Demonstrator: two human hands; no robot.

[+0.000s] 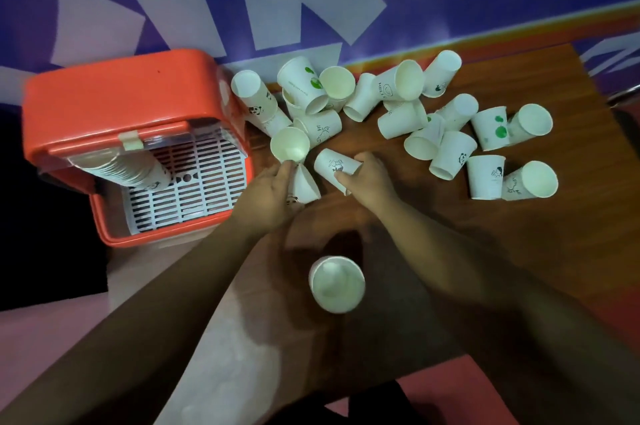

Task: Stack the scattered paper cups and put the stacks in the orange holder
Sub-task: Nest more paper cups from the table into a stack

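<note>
Looking down, we see the orange holder at left, a stack of cups lying inside it. Our left grip holds one paper cup; our right grip pinches a printed cup just beside it. To the right, loose cups lie scattered over the wooden counter.

The right hand grips a tipped cup while the left hand holds a second cup.
</note>
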